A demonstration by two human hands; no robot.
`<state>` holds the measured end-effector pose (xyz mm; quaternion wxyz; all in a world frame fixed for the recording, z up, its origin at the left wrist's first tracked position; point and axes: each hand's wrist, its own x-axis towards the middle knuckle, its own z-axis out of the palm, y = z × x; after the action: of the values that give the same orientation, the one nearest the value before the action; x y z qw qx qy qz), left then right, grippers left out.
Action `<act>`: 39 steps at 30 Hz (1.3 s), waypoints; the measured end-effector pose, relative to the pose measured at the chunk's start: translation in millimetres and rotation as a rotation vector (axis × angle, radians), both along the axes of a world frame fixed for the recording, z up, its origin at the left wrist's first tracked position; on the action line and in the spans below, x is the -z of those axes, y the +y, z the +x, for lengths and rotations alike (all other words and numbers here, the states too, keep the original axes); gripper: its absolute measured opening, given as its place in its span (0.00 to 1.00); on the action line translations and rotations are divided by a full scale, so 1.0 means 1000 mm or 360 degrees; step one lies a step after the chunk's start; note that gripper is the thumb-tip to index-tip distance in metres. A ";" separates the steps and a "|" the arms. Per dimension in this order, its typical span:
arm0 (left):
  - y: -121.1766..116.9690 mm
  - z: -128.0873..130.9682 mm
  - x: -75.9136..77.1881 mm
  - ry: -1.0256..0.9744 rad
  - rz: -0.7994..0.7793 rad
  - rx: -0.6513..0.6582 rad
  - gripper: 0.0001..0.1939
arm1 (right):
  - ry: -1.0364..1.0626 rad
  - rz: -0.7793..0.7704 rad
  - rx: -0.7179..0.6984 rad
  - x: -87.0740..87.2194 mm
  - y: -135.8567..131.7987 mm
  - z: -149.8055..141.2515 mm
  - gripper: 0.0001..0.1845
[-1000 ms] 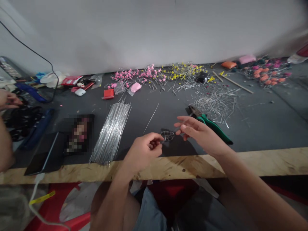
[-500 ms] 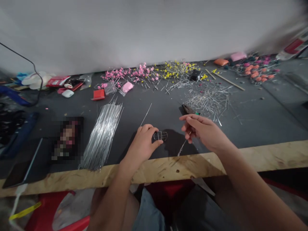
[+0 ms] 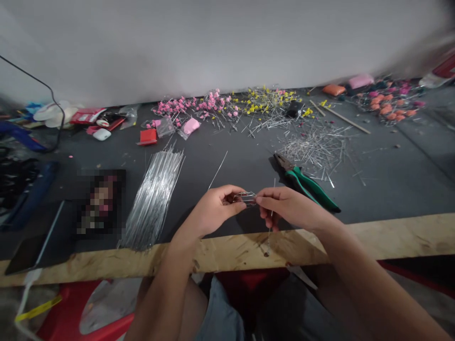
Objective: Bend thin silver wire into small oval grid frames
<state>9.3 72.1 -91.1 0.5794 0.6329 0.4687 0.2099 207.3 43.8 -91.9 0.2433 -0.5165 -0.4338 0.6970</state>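
Note:
My left hand [image 3: 222, 206] is closed round a small wire frame [image 3: 245, 198], a rounded cage of thin silver wire, held just above the table near its front edge. Thumb and forefinger of my right hand [image 3: 275, 203] meet at the frame's right end. A thin wire [image 3: 268, 240], twisted at its lower part, passes through the right hand's fingers and hangs over the wooden edge. Beyond that hand lie green-handled pliers [image 3: 313, 187]. A single straight wire [image 3: 218, 169] lies behind my left hand. Fingers hide part of the frame.
A bundle of straight wires [image 3: 154, 199] lies to the left. Short wire pieces [image 3: 316, 149] are scattered behind the pliers. Pink-tipped wires [image 3: 195, 106], yellow-tipped wires [image 3: 266, 102] and orange-tipped wires [image 3: 389, 109] line the back. The wooden table edge [image 3: 227, 253] runs in front.
My right hand has moved left to the wire frame, bringing the twisted wire along. The left hand has raised and tilted the frame. The pliers' handles show now.

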 end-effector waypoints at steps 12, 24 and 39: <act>0.005 0.006 0.005 -0.0534 -0.0093 -0.0593 0.11 | 0.0234 0.0042 0.0171 0.002 0.004 -0.014 0.12; 0.002 0.008 0.007 -0.0570 0.0000 -0.0430 0.16 | 0.0273 0.0119 0.0358 0.004 0.007 -0.024 0.08; 0.002 0.005 0.003 -0.0688 0.0041 -0.0499 0.15 | 0.0327 0.0140 0.0408 -0.003 0.004 -0.027 0.07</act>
<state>13.9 74.3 -94.0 0.6184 0.5004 0.4238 0.4333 180.3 47.5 -88.9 0.3957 -0.4825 -0.3674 0.6897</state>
